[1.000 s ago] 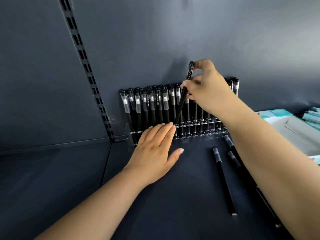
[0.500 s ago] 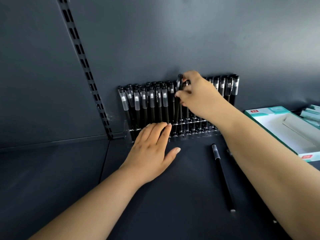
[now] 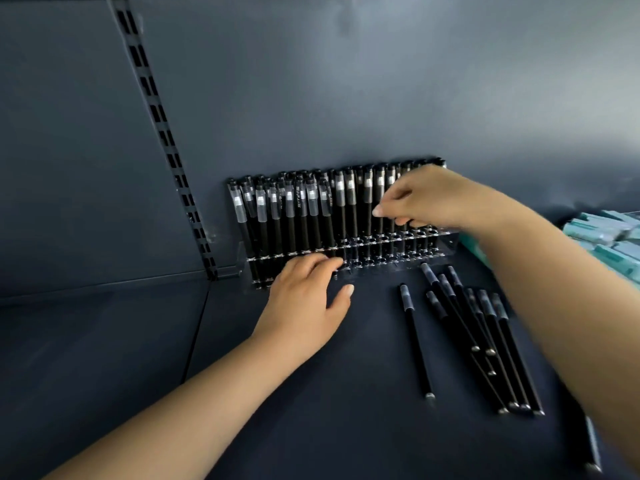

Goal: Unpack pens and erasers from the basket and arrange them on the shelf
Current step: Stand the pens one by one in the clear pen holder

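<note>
Dark shelf (image 3: 138, 358): left hand (image 3: 304, 299) flat against pen rack (image 3: 346, 252); right hand (image 3: 426, 202) fingers seemingly pinched, contents unclear.

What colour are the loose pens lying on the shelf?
Black, with clear caps: loose pens, head view.

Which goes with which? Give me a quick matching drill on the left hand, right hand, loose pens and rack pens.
Things:
1. left hand
2. right hand
3. loose pens
4. rack pens

States:
A. standing upright
B. lying flat on the shelf
C. resting on the rack's front edge
D. raised at the rack's right half

Pairs: 1-C, 2-D, 3-B, 4-A
</note>
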A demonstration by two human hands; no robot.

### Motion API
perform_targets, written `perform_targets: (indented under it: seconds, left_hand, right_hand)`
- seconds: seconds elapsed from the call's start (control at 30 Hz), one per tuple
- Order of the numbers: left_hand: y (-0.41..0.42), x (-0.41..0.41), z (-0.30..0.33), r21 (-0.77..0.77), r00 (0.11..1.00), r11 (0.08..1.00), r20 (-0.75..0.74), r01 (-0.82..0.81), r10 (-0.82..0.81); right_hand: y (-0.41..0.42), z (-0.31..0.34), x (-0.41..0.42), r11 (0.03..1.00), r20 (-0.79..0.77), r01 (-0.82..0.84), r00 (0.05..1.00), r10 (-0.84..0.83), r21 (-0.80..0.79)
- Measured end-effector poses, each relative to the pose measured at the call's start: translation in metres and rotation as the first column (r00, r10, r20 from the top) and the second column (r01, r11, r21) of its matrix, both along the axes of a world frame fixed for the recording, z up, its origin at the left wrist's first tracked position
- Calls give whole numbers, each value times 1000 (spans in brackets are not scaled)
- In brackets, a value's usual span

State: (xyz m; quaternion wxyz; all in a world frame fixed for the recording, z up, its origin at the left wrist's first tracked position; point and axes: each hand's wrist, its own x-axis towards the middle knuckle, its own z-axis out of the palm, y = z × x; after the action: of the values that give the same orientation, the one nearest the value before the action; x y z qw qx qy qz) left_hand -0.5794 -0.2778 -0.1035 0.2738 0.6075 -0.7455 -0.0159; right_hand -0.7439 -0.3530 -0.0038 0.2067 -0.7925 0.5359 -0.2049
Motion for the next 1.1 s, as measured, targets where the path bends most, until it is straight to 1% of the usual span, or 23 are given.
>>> perform_targets:
  seconds: [0.03, 0.1, 0.13, 0.17, 0.23, 0.3, 0.4, 0.47, 0.57, 0.63, 0.7, 0.8, 0.9, 1.0, 1.03, 1.1]
  left_hand:
    - [2, -9, 1, 116, 998, 993, -61, 2, 5]
    - [7, -31, 3, 365, 974, 931, -217, 22, 63]
    - [8, -41, 3, 450, 961, 893, -254, 18, 109]
    - [10, -53, 3, 498, 962, 867, -235, -5, 140]
    - [12, -74, 1, 519, 983, 847, -62, -118, 174]
    - [11, -91, 4, 531, 976, 819, 101, -218, 195]
    - [7, -113, 7, 580, 962, 767, 180, -274, 207]
    - [3, -120, 10, 587, 952, 751, 216, -302, 215]
    - [-6, -121, 13, 632, 947, 707, 249, -318, 203]
    - [-13, -117, 16, 664, 948, 681, 273, -308, 162]
    - [-14, -115, 21, 675, 958, 687, 257, -271, 125]
    - [-12, -117, 31, 662, 973, 718, 212, -214, 94]
    - [-13, -120, 37, 663, 975, 722, 208, -200, 79]
    - [-17, -116, 39, 726, 978, 656, 184, -204, 101]
    - [-19, -112, 38, 752, 980, 629, 157, -197, 119]
    - [-21, -102, 38, 775, 981, 606, 105, -182, 160]
  right_hand:
    - [1, 0, -11, 1000, 16, 7, 1000, -7, 4]
    - [7, -6, -35, 999, 30, 34, 999, -34, 14]
    - [10, -11, -46, 998, 20, 52, 998, -53, 24]
    - [14, -18, -58, 997, 1, 74, 997, -74, 34]
    - [25, -37, -75, 996, -52, 87, 995, -86, 29]
    - [34, -59, -84, 997, -39, 74, 996, -75, -12]
    - [39, -83, -95, 997, 123, 78, 989, -79, 12]
    - [37, -89, -98, 995, 187, 94, 977, -98, 32]
    - [33, -95, -101, 995, 180, 103, 978, -103, 13]
    - [32, -98, -101, 996, 156, 91, 984, -91, 8]
    - [32, -101, -100, 998, 151, 63, 986, -63, 1]
    - [33, -103, -98, 1000, 142, 21, 990, -18, -17]
    - [33, -103, -97, 996, 43, -76, 996, 78, -48]
    - [35, -103, -98, 991, -18, -130, 991, 130, -2]
    - [36, -103, -98, 991, -25, -134, 991, 134, 5]
    - [37, -103, -98, 990, -31, -141, 990, 141, -1]
